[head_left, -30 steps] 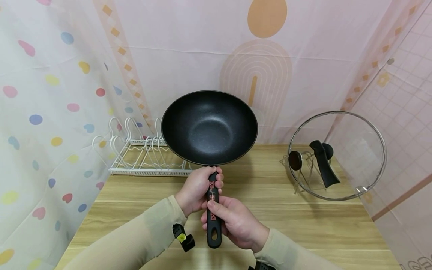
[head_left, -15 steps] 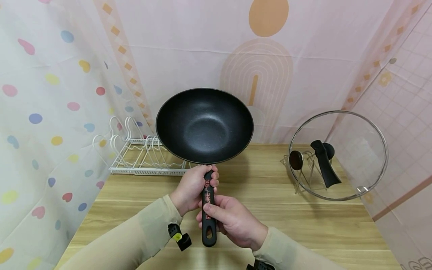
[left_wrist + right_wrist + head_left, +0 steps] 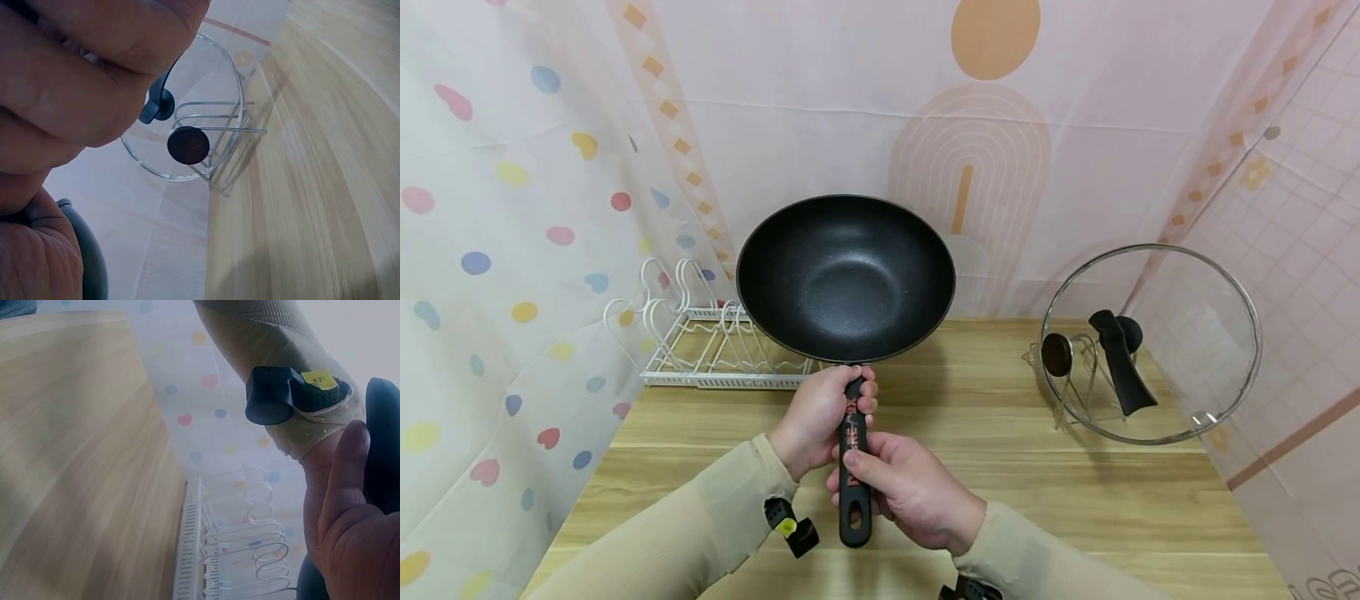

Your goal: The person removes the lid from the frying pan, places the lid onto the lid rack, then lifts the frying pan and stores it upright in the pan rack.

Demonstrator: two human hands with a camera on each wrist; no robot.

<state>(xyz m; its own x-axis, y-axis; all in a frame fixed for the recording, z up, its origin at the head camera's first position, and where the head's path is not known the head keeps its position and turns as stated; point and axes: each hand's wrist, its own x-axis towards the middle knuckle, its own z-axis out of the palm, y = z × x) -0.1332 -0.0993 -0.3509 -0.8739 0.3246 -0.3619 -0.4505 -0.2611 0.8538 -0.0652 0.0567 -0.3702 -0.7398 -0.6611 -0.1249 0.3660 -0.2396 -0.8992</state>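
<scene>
A black wok (image 3: 850, 283) is held up over the table in the head view, its hollow inside facing me. Near the pan, my left hand (image 3: 820, 414) grips the black handle (image 3: 854, 433), which bears red lettering. Lower on that handle my right hand (image 3: 917, 493) holds on, thumb lying across the top and fingers curled beneath. The left wrist view shows the curled fingers of the left hand (image 3: 81, 75) close up, with part of the wok's dark side (image 3: 90, 256) below them. In the right wrist view, the right hand (image 3: 362, 550) is against the black handle (image 3: 384, 444).
A white wire dish rack (image 3: 700, 379) stands at the back left, partly hidden behind the wok. At the right, a glass lid (image 3: 1195, 333) with a black handle leans in a metal wire stand (image 3: 1078, 392). Patterned curtains (image 3: 820, 100) enclose the wooden table (image 3: 1037, 475).
Both hands have shifted slightly left with the wok, which now overlaps more of the dish rack. Their hold on the handle looks the same.
</scene>
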